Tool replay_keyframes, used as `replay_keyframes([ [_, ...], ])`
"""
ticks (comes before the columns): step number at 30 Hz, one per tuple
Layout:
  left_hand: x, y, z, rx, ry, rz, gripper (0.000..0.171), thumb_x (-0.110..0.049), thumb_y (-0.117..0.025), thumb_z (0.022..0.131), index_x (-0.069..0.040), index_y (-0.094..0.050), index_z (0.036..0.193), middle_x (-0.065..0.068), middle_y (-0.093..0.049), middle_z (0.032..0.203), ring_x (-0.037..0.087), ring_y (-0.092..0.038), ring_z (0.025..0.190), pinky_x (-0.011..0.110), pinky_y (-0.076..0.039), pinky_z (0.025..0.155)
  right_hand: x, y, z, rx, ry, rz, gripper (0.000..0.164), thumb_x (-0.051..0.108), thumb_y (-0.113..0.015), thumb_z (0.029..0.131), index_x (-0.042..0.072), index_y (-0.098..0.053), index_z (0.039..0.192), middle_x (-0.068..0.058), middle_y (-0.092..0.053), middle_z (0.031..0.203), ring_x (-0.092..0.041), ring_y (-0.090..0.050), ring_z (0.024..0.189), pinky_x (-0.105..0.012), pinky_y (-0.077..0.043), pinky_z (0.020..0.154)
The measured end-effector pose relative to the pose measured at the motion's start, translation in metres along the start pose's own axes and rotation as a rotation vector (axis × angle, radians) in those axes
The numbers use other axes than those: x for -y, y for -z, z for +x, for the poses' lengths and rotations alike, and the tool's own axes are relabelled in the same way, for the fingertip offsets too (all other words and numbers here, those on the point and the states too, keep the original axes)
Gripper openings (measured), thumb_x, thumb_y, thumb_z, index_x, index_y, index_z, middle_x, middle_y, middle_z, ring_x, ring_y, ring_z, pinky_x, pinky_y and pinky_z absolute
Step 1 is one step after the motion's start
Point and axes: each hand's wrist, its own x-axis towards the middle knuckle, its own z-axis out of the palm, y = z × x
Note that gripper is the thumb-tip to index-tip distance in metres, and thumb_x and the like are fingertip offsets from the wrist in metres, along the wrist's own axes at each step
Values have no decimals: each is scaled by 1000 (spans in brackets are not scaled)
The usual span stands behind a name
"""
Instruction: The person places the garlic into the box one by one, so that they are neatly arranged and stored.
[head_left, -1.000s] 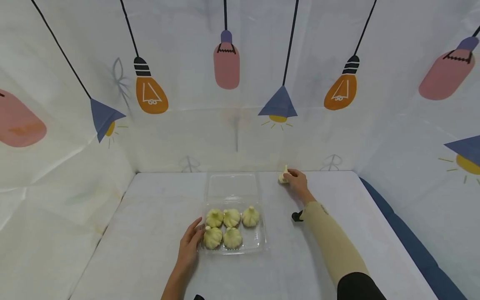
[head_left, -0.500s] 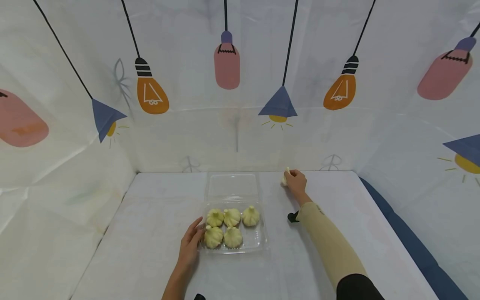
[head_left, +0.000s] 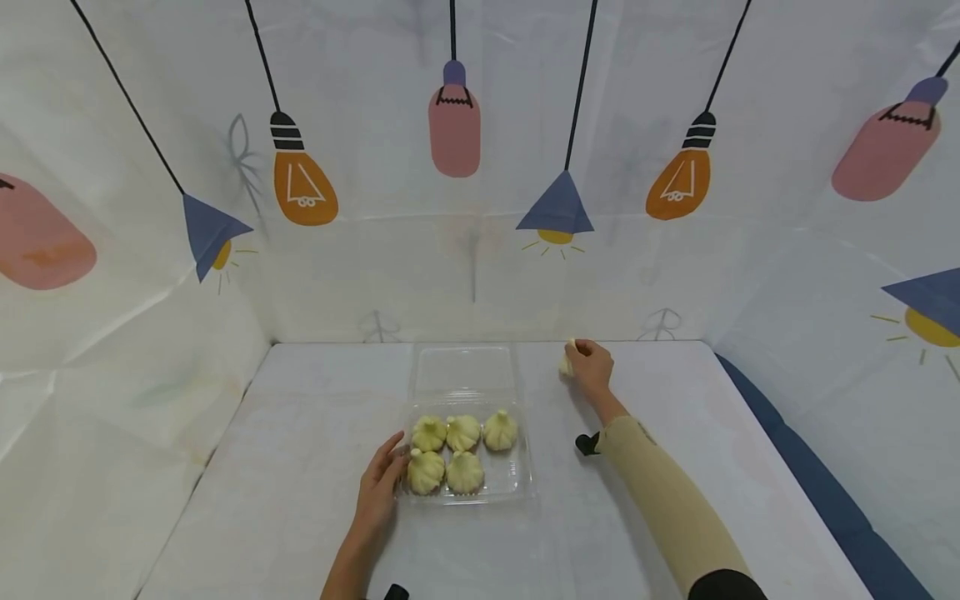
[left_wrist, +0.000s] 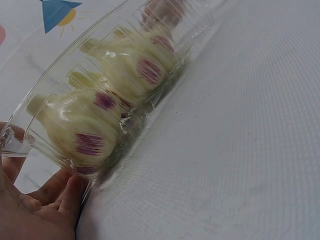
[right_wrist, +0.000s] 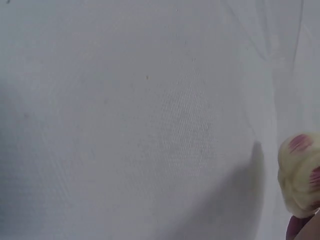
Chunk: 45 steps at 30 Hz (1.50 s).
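Observation:
In the head view my left hand point(head_left: 378, 483) lies along the left side of a clear plastic clamshell box point(head_left: 510, 483). Its fingertips touch the box wall, as the left wrist view also shows. Several pale garlic bulbs point(head_left: 465, 472) sit in the box in two rows, with purple streaks low on their sides point(left_wrist: 90, 143). At the back of the table, right of the box lid, my right hand point(head_left: 592, 365) pinches another garlic bulb point(head_left: 565, 367) near its stem. That bulb point(right_wrist: 300, 172) shows at the right edge of the right wrist view; most of the hand is outside that view.
The box's lid point(head_left: 465, 369) is folded back flat toward the rear edge. A white cloth covers the table point(head_left: 322, 400). Behind rises a white sheet point(head_left: 375, 267) printed with lamps. Dark blue fabric point(head_left: 810, 475) borders the table's right side.
The right hand stays at the back of the table and shifts the garlic bulb only slightly, its fingers now covering more of the stem. The left hand and the box have not moved.

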Motion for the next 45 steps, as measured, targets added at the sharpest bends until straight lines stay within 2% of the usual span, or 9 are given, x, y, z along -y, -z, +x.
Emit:
replay_keyframes([
  [9,2,0,0,-6,-6,5,43,-17,-45,105,-11,-41,147,21,-52,135,27,-52,121,17,-39,92,4,2,-13,65,40,44,26,21,-70,90,2,-70,107,-14,-68,100,-22,-60,86,-25,-47,68],
  [18,3,0,1,-1,-19,6,43,-19,-46,105,-8,-41,147,22,-52,135,29,-53,120,17,-40,92,16,7,-30,110,80,116,34,32,-70,90,3,-70,107,-13,-68,97,-20,-62,79,-23,-51,57],
  [24,3,0,1,4,-28,22,43,-19,-45,105,-9,-41,147,22,-51,136,28,-52,121,17,-40,92,30,14,-46,130,105,153,36,34,-73,88,3,-70,106,-13,-68,96,-20,-62,78,-22,-51,57],
  [36,3,0,1,4,-16,12,43,-19,-44,105,-11,-42,147,22,-51,137,29,-51,122,17,-39,92,53,21,-82,147,211,191,30,25,-77,85,2,-71,102,-13,-65,86,-19,-57,70,-23,-48,49],
  [45,1,1,0,12,-4,12,44,-21,-45,105,-12,-41,147,21,-50,138,31,-49,125,15,-37,92,61,25,-103,157,284,195,22,16,-78,84,1,-73,99,-13,-64,86,-19,-48,64,-20,-37,46],
])
